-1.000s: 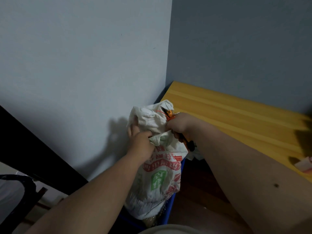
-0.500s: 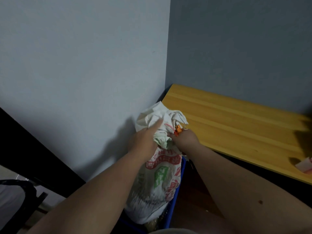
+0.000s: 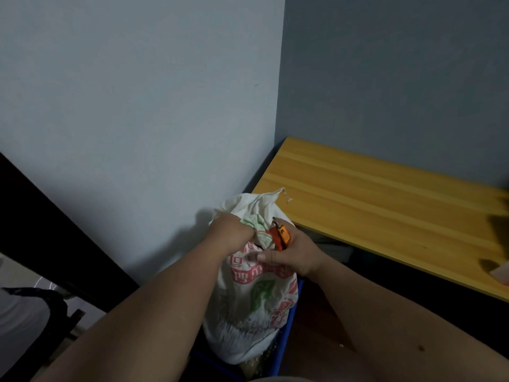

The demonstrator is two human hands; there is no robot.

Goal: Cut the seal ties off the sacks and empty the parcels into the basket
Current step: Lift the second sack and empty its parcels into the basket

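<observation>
Left hand (image 3: 230, 230) bunches the neck of the sack (image 3: 253, 304), which stands in the blue basket (image 3: 286, 334), while the right hand (image 3: 292, 253) grips an orange cutter (image 3: 281, 234) right beside it. Risk here: blade so near those knuckles, one slip nicks skin or slits the cloth

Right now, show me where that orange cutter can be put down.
The wooden tabletop is bare from its near-left corner beside the sack along to the shadowed right edge, where a pale object sits. Around the sack's mouth it is crowded: the left hand grips the gathered top, the right hand holds the cutter, and the blue basket is filled.
</observation>
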